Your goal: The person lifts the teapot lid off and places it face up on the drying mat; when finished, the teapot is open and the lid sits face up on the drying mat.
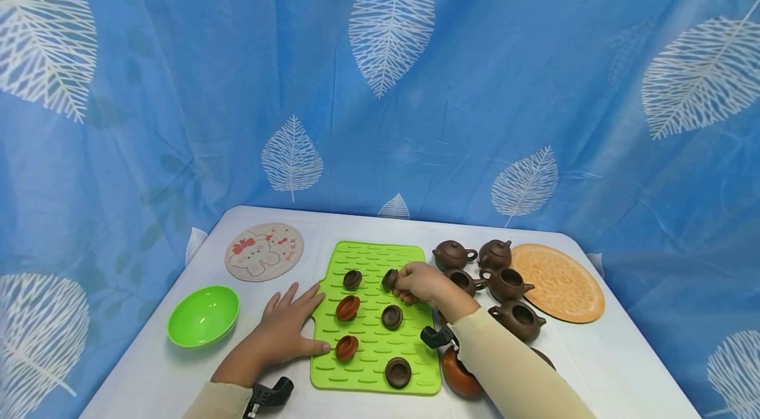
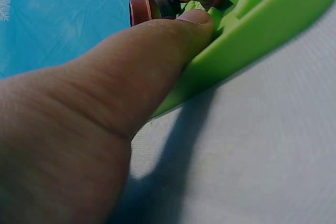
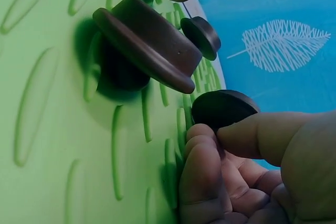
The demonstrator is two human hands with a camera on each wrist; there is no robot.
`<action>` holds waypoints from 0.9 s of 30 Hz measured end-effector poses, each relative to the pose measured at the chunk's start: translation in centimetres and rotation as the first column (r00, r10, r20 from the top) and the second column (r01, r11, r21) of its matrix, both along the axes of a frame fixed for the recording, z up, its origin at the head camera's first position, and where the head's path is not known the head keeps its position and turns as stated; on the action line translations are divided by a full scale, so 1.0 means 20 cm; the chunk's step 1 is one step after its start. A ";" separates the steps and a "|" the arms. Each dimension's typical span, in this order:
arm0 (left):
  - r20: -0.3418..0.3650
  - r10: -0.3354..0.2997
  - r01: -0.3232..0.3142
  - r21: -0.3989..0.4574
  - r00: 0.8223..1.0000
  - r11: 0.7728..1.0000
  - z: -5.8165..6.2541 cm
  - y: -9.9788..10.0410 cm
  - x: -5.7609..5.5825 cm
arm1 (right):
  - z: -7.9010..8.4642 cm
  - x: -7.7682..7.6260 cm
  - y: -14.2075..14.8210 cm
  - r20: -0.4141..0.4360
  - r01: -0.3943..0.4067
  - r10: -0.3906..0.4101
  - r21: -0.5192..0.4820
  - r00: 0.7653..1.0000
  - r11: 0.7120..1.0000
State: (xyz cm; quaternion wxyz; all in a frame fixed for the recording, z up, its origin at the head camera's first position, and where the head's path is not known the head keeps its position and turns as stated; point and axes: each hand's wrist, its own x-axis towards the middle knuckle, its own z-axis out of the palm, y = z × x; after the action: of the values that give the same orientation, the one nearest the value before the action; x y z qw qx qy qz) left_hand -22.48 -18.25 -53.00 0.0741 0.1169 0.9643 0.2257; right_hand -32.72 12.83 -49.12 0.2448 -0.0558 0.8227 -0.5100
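Note:
My right hand (image 1: 423, 282) pinches a small dark brown teapot lid (image 1: 390, 280) between thumb and fingers, over the upper right of a green ridged mat (image 1: 371, 366). The right wrist view shows that lid (image 3: 224, 107) tilted at the fingertips. My left hand (image 1: 287, 330) lies spread with straight fingers along the mat's left edge, its thumb touching the mat near a reddish lid (image 1: 347, 348). Other lids lie knob-down on the mat: another reddish one (image 1: 347, 307), a dark one (image 1: 352, 280) behind it, and two dark ones (image 1: 392, 317), (image 1: 398, 373) on the right side.
Right of the mat several lidless brown teapots (image 1: 507, 285) crowd together, with a reddish pot (image 1: 460, 376) partly under my right forearm. Beyond them lies an orange round mat (image 1: 558, 282). A green bowl (image 1: 203, 317) and a round bunny-print mat (image 1: 264, 252) are at left on the white table (image 1: 148, 383).

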 end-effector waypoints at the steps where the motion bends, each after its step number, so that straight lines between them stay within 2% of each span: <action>1: 0.002 0.003 -0.003 -0.006 1.000 1.000 -0.01 0.00 0.00 | 0.00 0.00 0.00 -0.008 -0.007 0.007 0.004 1.000 1.000; 5: -0.003 0.012 -0.012 -0.018 1.000 1.000 -0.02 -0.02 0.00 | 0.00 0.01 -0.01 -0.038 -0.022 0.023 0.025 0.999 0.999; 13: -0.008 0.005 -0.005 -0.007 1.000 1.000 -0.03 -0.01 -0.01 | 0.03 0.01 0.01 -0.115 0.020 -0.004 0.144 0.993 0.989; 20: -0.013 -0.001 0.001 -0.001 1.000 1.000 -0.04 0.00 0.00 | 0.11 0.00 0.03 -0.137 0.104 -0.083 0.155 0.987 0.982; 24: -0.007 0.003 -0.003 0.003 1.000 1.000 -0.03 0.00 0.00 | 0.15 -0.04 0.07 -0.199 0.150 -0.116 0.166 0.973 0.975; 27: -0.005 0.005 -0.005 0.001 1.000 1.000 -0.02 0.00 -0.01 | 0.17 -0.08 0.11 -0.278 0.208 -0.155 0.171 0.948 0.963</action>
State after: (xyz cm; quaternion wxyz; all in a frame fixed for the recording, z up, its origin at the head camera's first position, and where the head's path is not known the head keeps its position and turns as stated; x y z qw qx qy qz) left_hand -22.60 -18.21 -53.49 0.0710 0.1153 0.9647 0.2260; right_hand -34.37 15.11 -45.67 0.0901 -0.0218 0.8962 -0.4339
